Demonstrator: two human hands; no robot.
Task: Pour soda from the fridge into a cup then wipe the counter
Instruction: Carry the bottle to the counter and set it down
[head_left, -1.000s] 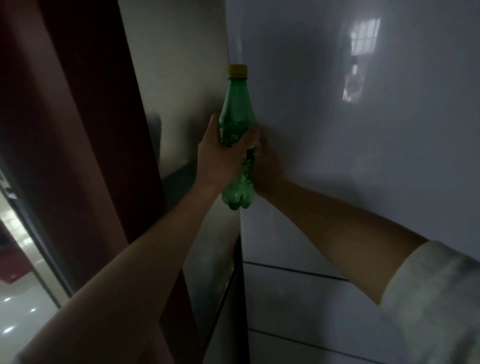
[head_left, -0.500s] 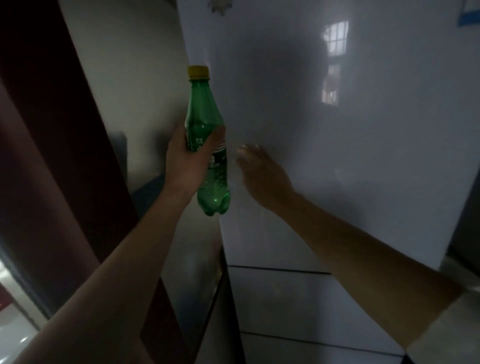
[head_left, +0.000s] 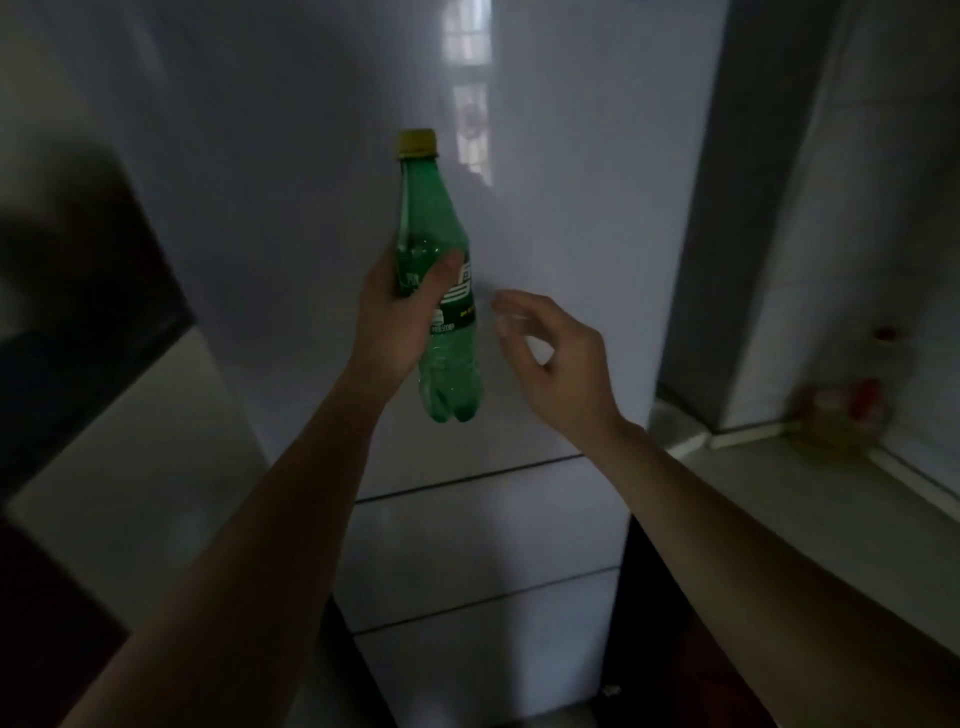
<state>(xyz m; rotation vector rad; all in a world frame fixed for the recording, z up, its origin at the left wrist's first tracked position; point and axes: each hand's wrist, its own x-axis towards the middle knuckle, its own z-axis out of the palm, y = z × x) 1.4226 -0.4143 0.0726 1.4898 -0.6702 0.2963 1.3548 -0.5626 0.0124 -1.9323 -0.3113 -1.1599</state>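
A green soda bottle (head_left: 435, 223) with a yellow cap stands upright in the air, and my left hand (head_left: 397, 317) grips it around the label. My right hand (head_left: 558, 364) hovers just to the right of the bottle with loosely curled fingers, holding nothing and touching nothing. Behind both hands is the white fridge (head_left: 545, 234), its doors closed. No cup is in view.
A pale counter (head_left: 810, 499) runs along the right, with blurred red-and-clear items (head_left: 852, 410) in its back corner against the tiled wall. A dark panel (head_left: 88, 291) stands at the left of the fridge.
My right hand has come off the fridge door and drawn back, fingers now curled. The view has swung right, so the bottle sits mid-frame and the counter appears.
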